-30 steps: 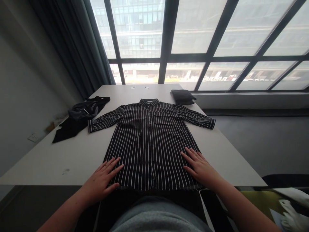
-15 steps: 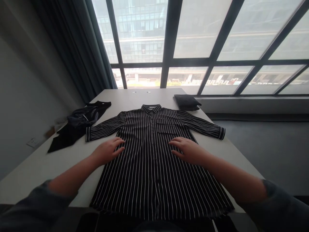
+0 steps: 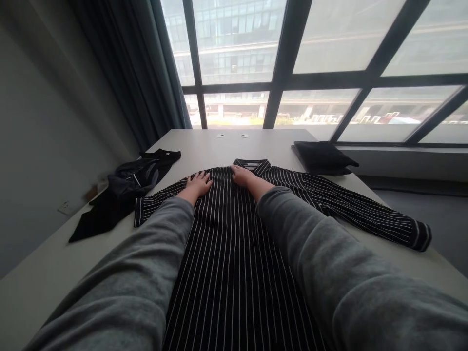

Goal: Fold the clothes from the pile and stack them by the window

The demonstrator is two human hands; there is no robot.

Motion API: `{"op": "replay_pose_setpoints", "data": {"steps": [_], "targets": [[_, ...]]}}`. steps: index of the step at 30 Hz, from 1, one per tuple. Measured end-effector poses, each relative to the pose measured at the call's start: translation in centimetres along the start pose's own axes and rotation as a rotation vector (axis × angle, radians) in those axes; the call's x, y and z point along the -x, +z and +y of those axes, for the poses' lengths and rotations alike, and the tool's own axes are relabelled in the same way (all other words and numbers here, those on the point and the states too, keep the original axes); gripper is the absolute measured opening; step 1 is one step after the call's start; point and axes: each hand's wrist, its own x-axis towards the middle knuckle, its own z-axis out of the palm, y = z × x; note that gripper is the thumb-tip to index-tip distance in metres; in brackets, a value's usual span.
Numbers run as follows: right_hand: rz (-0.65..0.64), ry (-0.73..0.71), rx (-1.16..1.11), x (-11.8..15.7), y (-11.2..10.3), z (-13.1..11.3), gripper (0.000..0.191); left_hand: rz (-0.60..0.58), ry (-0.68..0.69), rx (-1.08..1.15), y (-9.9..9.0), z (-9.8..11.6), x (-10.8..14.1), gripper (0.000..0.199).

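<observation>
A black shirt (image 3: 226,243) with white stripes lies front up on the table, collar at the far end and sleeves out to both sides. My left hand (image 3: 199,184) rests flat on the shoulder at the left, its fingers spread. Beside the collar (image 3: 262,168), my right hand (image 3: 241,176) has its fingers together and bent down onto the cloth, seemingly gripping it; the fingertips are partly hidden. My forearms in grey sleeves cover parts of the shirt's body and its left sleeve.
A heap of dark clothes (image 3: 127,183) lies at the table's left edge. On the right stands a folded black cloth bundle (image 3: 323,157). The white table (image 3: 204,144) reaches toward the large windows, with a dark curtain (image 3: 146,73) at the left.
Both hands have moved forward from the shirt's middle to its shoulder and collar, my right hand also leftward. The view has shifted closer, and the shirt's right sleeve appears nearer.
</observation>
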Motion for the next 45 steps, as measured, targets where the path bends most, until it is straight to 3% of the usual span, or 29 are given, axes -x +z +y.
{"op": "replay_pose_setpoints", "data": {"steps": [3, 6, 15, 19, 25, 27, 31, 36, 40, 45], "targets": [[-0.035, 0.057, 0.045, -1.5, 1.9, 1.9, 0.076, 0.017, -0.039, 0.060, 1.3, -1.2, -0.6, 0.077], [-0.062, 0.091, 0.103, -2.6, 2.7, 2.9, 0.079, 0.010, -0.036, 0.099, 1.4, -2.2, -1.0, 0.079], [-0.103, 0.158, 0.119, -3.5, 1.9, 2.2, 0.079, 0.025, -0.131, 0.115, 1.0, -5.4, -0.7, 0.079], [-0.104, 0.176, 0.106, -3.7, 2.0, 2.1, 0.079, 0.051, -0.084, 0.086, 1.1, -8.8, 1.8, 0.073], [-0.089, 0.146, 0.098, -4.3, 2.5, 2.7, 0.085, 0.108, 0.197, 0.087, 1.5, -14.7, 7.7, 0.073], [-0.089, 0.150, 0.094, -4.4, 2.6, 2.8, 0.086, 0.098, 0.214, 0.090, 1.8, -16.1, 9.8, 0.075], [-0.084, 0.147, 0.075, -4.4, 2.6, 2.8, 0.087, 0.108, 0.017, 0.029, 2.7, -17.7, 14.0, 0.073], [-0.087, 0.160, 0.092, -4.1, 2.4, 2.7, 0.086, 0.180, -0.237, -0.008, 3.7, -17.6, 18.5, 0.074], [-0.048, 0.146, 0.100, -3.2, 2.1, 2.0, 0.083, 0.241, -0.327, -0.019, 2.7, -16.7, 20.0, 0.072], [0.132, 0.043, 0.123, -1.1, 0.7, 1.2, 0.075, 0.262, -0.440, -0.053, 1.1, -15.9, 20.0, 0.066]]}}
